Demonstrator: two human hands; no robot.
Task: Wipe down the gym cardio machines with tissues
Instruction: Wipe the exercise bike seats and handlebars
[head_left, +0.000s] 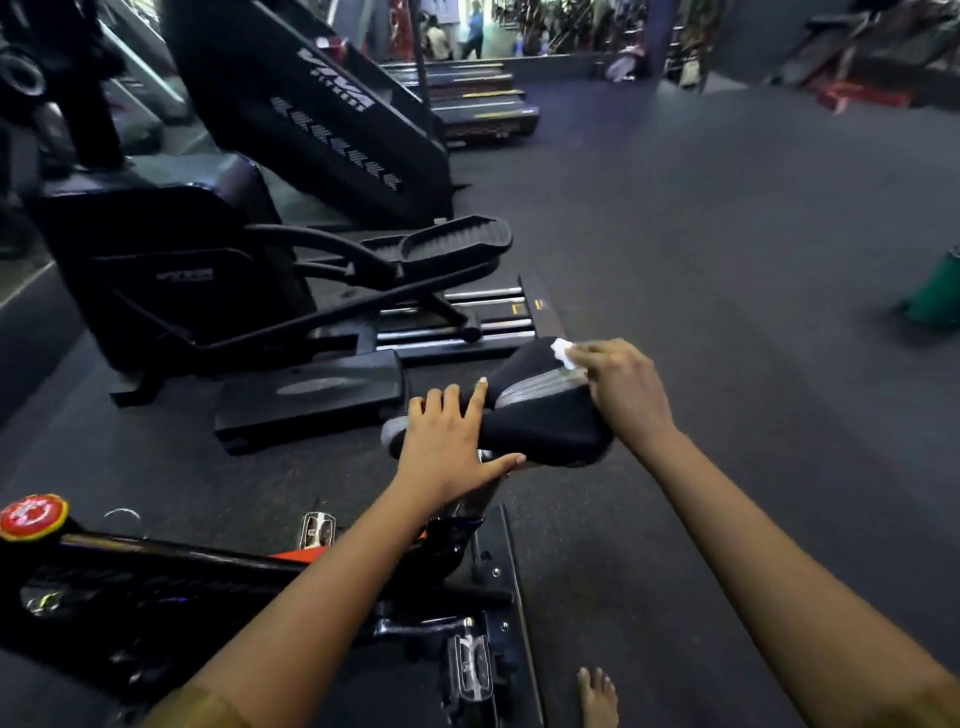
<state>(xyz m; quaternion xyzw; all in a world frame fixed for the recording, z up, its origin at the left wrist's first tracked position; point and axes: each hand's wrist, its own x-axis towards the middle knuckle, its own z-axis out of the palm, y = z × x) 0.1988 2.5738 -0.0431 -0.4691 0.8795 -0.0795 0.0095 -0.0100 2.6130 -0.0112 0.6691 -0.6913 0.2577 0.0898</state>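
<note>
a: where could a hand pass freely?
b: right of the black padded bike saddle (540, 421), the dark rubber floor (727, 249) lies open out to a green round container (935, 291), well apart.
a: and to the left?
b: crowded. a black flat rectangular block (311, 397) sits just beside the saddle, with a black elliptical trainer (171, 270) behind it.
a: on the saddle?
b: the left hand (447, 441) lies flat on one end, the right hand (623, 395) pinches a white crumpled tissue (563, 351) at the other; the strip between is bare.
a: below?
b: the black bike frame (182, 558) and a metal pedal (470, 667); a bare foot (597, 696) stands just right.

text | stair climber (311, 130) side panel: "VIVA", white | elliptical (184, 274) housing logo: too blurred
</note>
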